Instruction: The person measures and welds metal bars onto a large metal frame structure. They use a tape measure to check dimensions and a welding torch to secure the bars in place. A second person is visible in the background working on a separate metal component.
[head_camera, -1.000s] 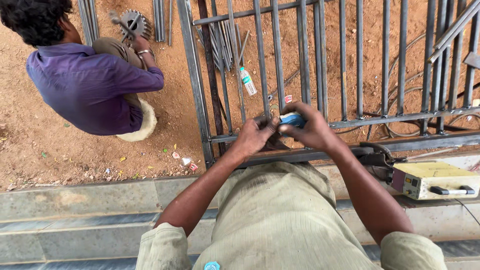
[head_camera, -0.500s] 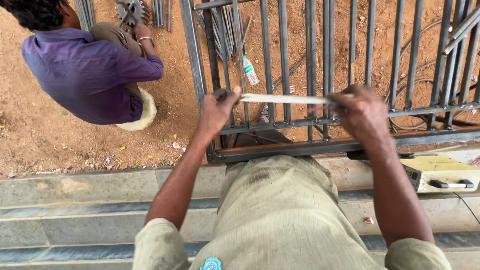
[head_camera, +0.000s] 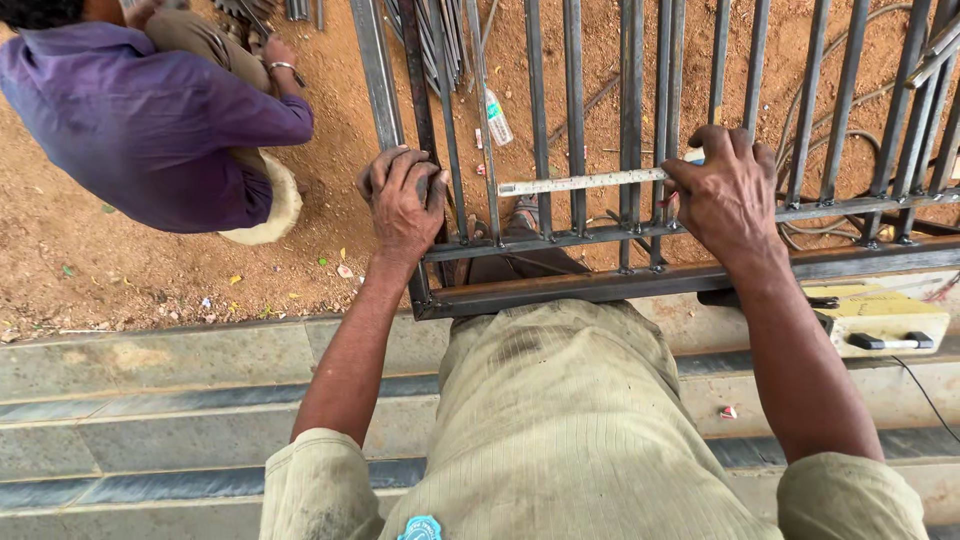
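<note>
1. The left hand (head_camera: 403, 200) is closed over the left corner upright of a steel bar gate (head_camera: 640, 280) lying flat, where the end of a measuring tape (head_camera: 585, 182) is pinned beneath the fingers.
2. The right hand (head_camera: 728, 190) is curled around the tape's case; only a sliver of blue is seen under the fingers.
3. The pale tape is stretched taut between the hands, across the bars and just above the gate's lower cross rail.
4. A small clear bottle with a white and green label (head_camera: 497, 117) is seen on the dirt between the bars, towards the gate's upper edge.
5. A yellow boxed tool (head_camera: 880, 318) is set near the gate's lower right corner.
6. A crouching person in a purple shirt (head_camera: 140, 120) is seen beyond the gate's left edge.
7. Compared with half a second earlier, the tape is stretched between the same bars, and the view is closer.
</note>
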